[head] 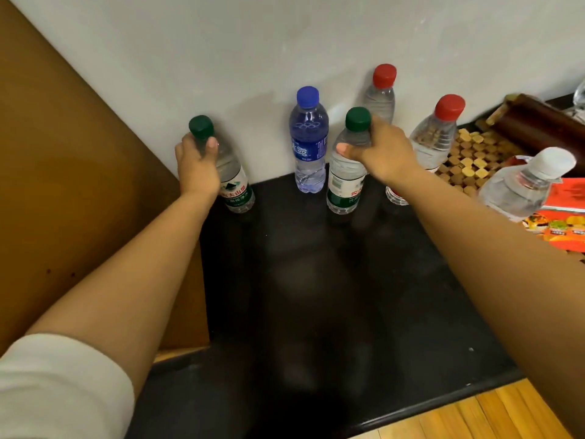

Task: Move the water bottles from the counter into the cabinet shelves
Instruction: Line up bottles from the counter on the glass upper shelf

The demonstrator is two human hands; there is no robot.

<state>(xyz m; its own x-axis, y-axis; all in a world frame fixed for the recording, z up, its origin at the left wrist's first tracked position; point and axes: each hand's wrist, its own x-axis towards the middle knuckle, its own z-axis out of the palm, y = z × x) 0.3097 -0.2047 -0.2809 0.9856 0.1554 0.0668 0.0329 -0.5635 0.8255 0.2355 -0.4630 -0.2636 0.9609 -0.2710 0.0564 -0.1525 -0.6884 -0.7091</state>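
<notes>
A white sleeve [60, 384] leads to the left hand [198, 166], its grip clenched on one green-capped bottle [235, 182] while the right hand [384, 153] grasps another [343, 182] (both standing on the black bench [316, 280]), so lifting toward the unseen cabinet likely comes next.

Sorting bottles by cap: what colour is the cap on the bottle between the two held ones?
Blue; the cap shows clearly in the head view.

Six water bottles on the bench [316, 280]

Two green-capped [200, 126] [358, 119], two red-capped [384, 75] [449, 106], one blue-capped [307, 96], one white-capped [557, 162]; two hands [198, 163] [384, 150].
</notes>
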